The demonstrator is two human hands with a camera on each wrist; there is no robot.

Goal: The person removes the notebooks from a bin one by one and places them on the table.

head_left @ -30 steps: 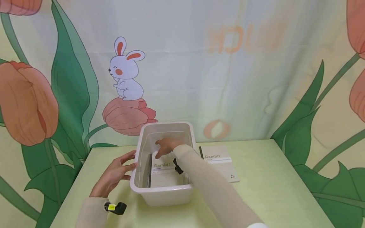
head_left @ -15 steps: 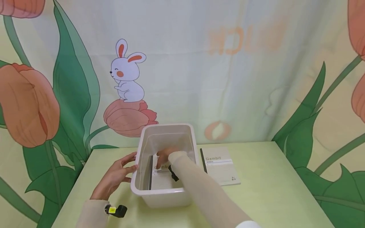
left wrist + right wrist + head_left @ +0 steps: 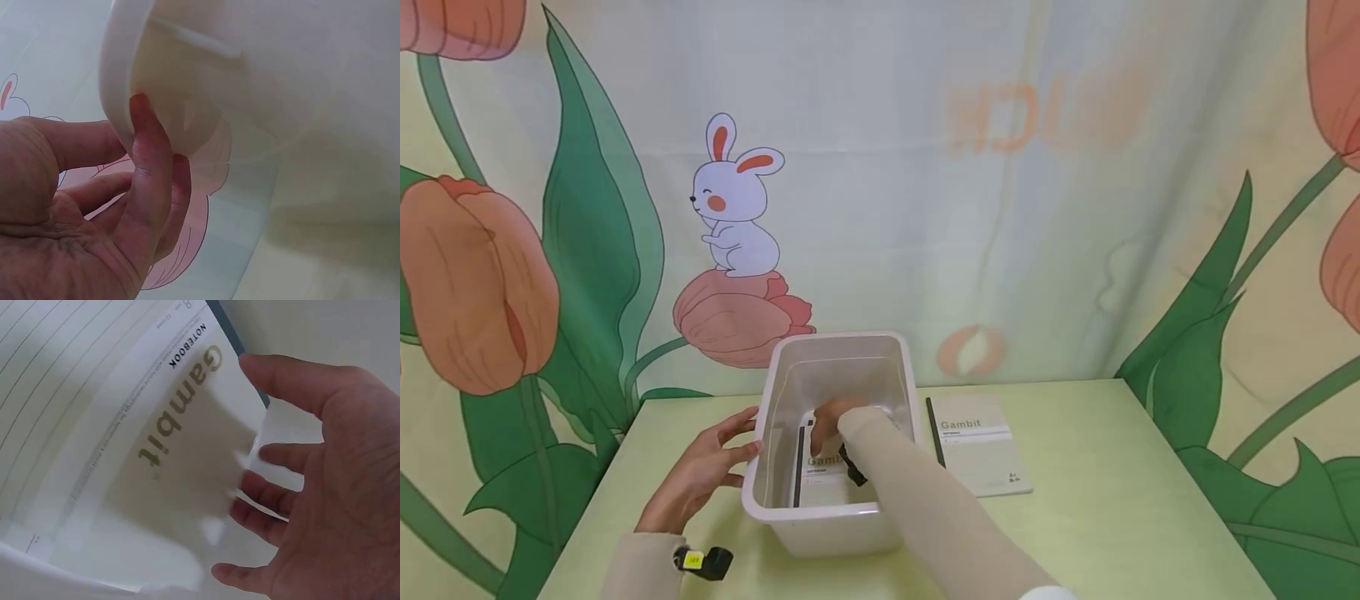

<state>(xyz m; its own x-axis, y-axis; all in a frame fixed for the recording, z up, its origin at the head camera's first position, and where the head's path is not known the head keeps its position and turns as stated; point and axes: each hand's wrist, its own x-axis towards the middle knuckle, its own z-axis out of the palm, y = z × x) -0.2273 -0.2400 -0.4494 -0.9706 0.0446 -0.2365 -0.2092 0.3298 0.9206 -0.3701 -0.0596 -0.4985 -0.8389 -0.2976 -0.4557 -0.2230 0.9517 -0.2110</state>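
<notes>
A white plastic storage bin [image 3: 838,537] stands on the table, with a cream notebook [image 3: 827,490] marked "Gambit" lying inside it. My left hand [image 3: 702,465] holds the bin's left rim, its fingertips tucked against the underside of the rim in the left wrist view. Deep in the bin is my right hand [image 3: 829,419], at the notebook's top edge. Seen from the right wrist, its fingers [image 3: 262,512] are spread and fairly straight, the tips right at that edge. The sleeve hides the notebook's right part from the head.
A second cream Gambit notebook [image 3: 981,458] with a dark spine lies on the pale green table [image 3: 1112,500], right of the bin. Behind, a printed curtain [image 3: 880,208] with a rabbit and tulips hangs along the table's back edge.
My right hand has come down lower in the bin onto the top part of the notebook, its fingers now pointing more downward. The left hand stays at the rim.
</notes>
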